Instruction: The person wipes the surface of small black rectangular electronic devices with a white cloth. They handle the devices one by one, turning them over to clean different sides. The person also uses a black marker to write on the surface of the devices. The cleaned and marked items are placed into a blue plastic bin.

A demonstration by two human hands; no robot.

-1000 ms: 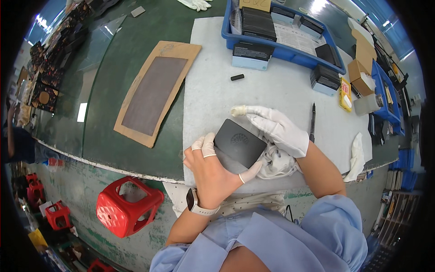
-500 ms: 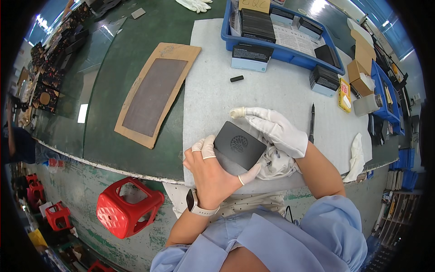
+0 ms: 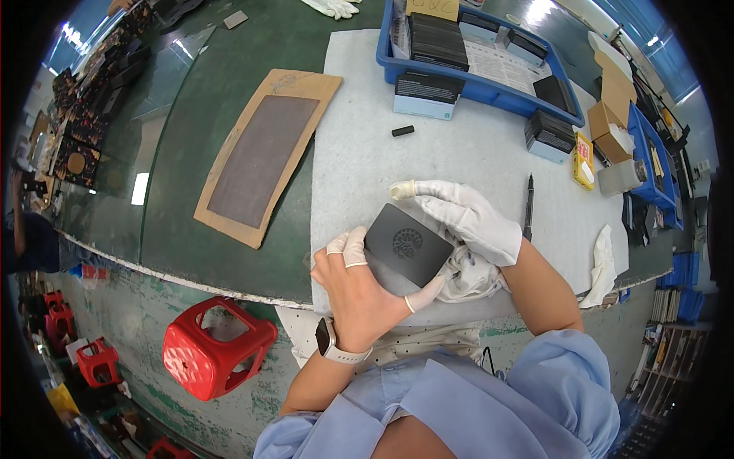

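A flat black box (image 3: pixel 407 245) with a round embossed mark on its lid sits tilted at the near edge of a white foam mat (image 3: pixel 451 161). My left hand (image 3: pixel 357 287), bare with white finger cots, grips the box from below and the left. My right hand (image 3: pixel 465 216), in a white glove, lies over the box's far right side and clutches a crumpled white cloth (image 3: pixel 468 274) against it.
A blue bin (image 3: pixel 474 84) of black boxes and a paper stands at the back. Loose black boxes (image 3: pixel 547 136), a black pen (image 3: pixel 527 206), a small black piece (image 3: pixel 402 131) and a white cloth (image 3: pixel 602 264) lie on the mat. A cardboard-framed grey pad (image 3: pixel 264 153) lies left; a red stool (image 3: pixel 218 348) stands below.
The box has turned slightly in my hands, so its embossed lid faces the camera more. Both hands stay in nearly the same place.
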